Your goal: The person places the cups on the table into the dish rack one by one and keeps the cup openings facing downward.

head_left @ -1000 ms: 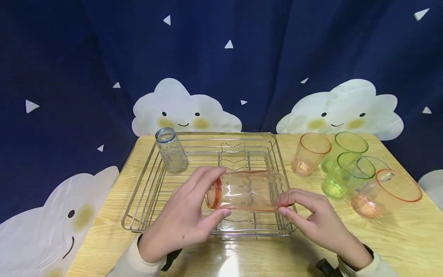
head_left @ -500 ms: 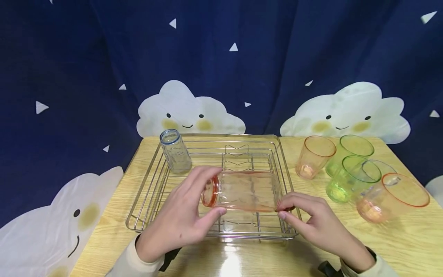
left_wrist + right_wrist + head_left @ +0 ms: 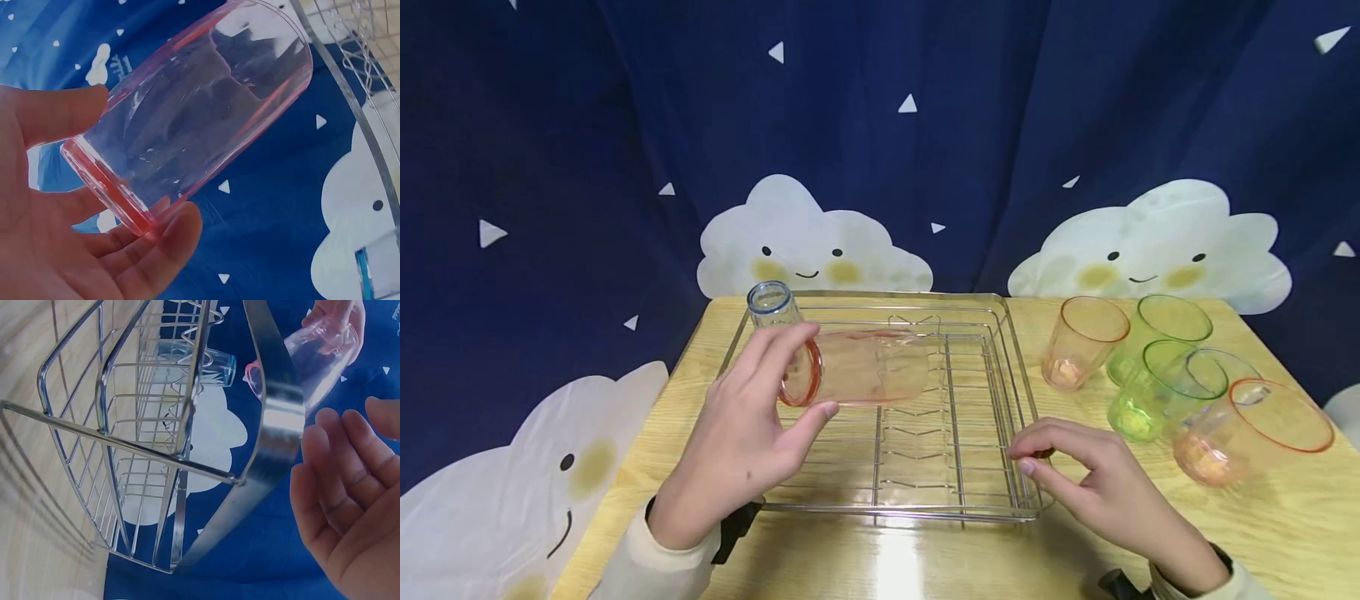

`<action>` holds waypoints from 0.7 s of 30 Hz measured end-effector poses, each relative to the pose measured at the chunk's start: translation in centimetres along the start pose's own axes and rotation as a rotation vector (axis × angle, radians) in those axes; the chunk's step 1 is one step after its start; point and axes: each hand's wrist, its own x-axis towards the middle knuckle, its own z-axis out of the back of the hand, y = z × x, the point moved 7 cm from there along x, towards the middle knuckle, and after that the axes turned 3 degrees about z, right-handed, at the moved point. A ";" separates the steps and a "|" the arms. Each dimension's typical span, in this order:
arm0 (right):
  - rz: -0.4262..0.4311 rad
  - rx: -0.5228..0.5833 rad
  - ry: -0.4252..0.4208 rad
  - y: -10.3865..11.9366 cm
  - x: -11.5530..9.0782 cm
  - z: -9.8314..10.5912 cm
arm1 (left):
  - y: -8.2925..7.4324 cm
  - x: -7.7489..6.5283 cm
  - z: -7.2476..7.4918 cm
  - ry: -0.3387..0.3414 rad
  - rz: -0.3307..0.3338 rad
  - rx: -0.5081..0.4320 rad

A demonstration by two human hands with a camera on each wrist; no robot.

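A clear orange tumbler (image 3: 872,367) lies sideways in the air over the wire rack (image 3: 281,434), its thick base to the left. My left hand (image 3: 745,425) grips it round the base end, thumb on one side and fingers on the other. In the left wrist view the tumbler (image 3: 200,106) points its wide mouth away from the palm. My right hand (image 3: 1097,483) is beside the rack's front right corner, fingers loosely bent and holding nothing. At the rack's back left, a blue tumbler (image 3: 772,307) stands upside down, partly hidden by my left hand.
On the table right of the rack stand an orange tumbler (image 3: 1084,342), a green tumbler (image 3: 1172,321), another green one (image 3: 1138,412), a bluish one (image 3: 1232,367) and a tilted-looking orange one (image 3: 1247,433). A dark blue curtain (image 3: 970,125) hangs behind the table (image 3: 1285,533).
My right hand has let go of the orange tumbler's rim and stays at the rack's right side. My left hand has carried the tumbler left and farther back, towards the blue one.
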 end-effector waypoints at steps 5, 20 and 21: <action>-0.003 0.012 -0.005 -0.2 -0.1 -0.1 | 1.0 0.1 0.1 -0.001 0.018 0.011; -0.004 -0.028 -0.019 0.1 -0.3 0.6 | 3.3 1.6 0.4 0.023 0.011 0.103; 0.000 -0.025 -0.019 0.2 -0.3 0.6 | 3.3 1.8 0.4 0.029 0.008 0.107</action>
